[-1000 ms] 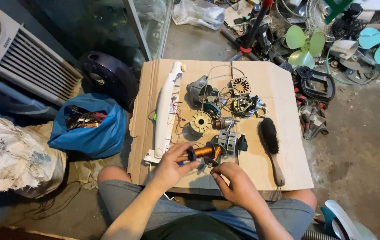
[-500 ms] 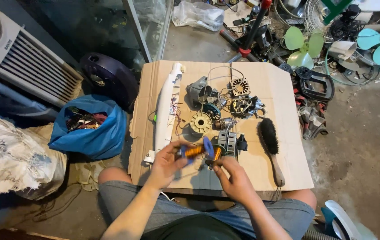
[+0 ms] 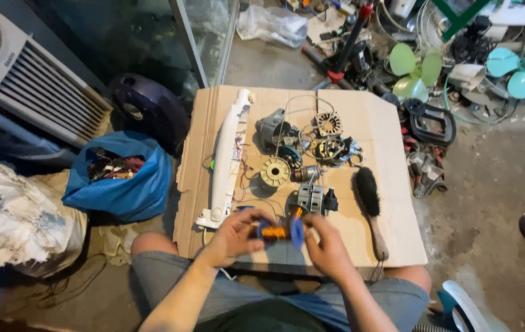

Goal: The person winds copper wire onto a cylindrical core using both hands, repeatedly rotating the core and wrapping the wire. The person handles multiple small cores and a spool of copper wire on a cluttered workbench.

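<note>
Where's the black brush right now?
Head view: the black brush lies on the cardboard sheet, beyond and to the right of the right hand, beside the motor parts.

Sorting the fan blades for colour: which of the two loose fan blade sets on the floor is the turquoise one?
The turquoise fan blade set lies at the far right; the pale green fan blade set lies nearer the cardboard sheet.

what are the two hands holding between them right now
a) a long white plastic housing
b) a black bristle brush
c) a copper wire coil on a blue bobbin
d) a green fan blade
c: the left hand and right hand grip the ends of a copper coil on a blue bobbin, while the brush and white housing lie untouched on the cardboard.
</note>
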